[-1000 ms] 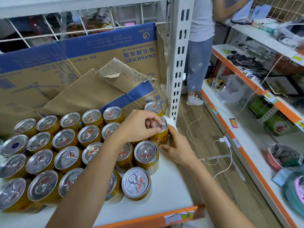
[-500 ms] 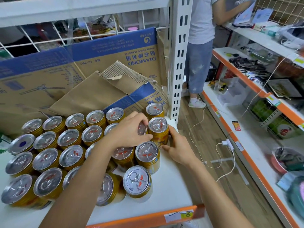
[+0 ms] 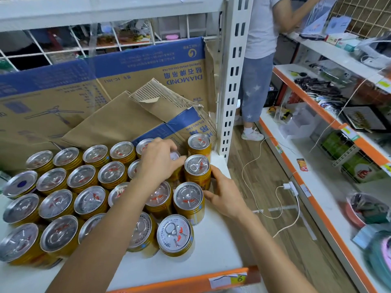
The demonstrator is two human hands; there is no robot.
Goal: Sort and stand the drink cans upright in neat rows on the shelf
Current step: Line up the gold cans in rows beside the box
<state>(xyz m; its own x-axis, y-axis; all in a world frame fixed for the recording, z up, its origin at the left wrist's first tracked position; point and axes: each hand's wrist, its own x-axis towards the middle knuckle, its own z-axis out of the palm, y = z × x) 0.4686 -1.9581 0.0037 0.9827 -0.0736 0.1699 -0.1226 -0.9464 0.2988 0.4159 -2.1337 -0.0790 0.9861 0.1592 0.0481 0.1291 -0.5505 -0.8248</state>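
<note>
Several gold drink cans with silver tops stand upright in rows on the white shelf (image 3: 213, 248). My left hand (image 3: 157, 163) reaches over the rows and grips the top of a half-hidden can (image 3: 175, 155) in the second row from the back. Just right of it stands the end can (image 3: 196, 169) of that row. My right hand (image 3: 225, 194) rests against this can's right side with its fingers along the wall. Its thumb touches the can in front (image 3: 188, 200). The nearest can (image 3: 175, 235) stands alone at the front right.
Torn cardboard fan boxes (image 3: 118, 85) lean behind the cans. A white slotted upright (image 3: 231, 81) bounds the shelf on the right. A person (image 3: 259, 60) stands in the aisle by orange-edged shelves (image 3: 317, 187), where a white charger cable (image 3: 281, 199) trails over the floor.
My left hand has shifted left, from the top of the end can to the top of its neighbour. My right hand stays against the end can's side.
</note>
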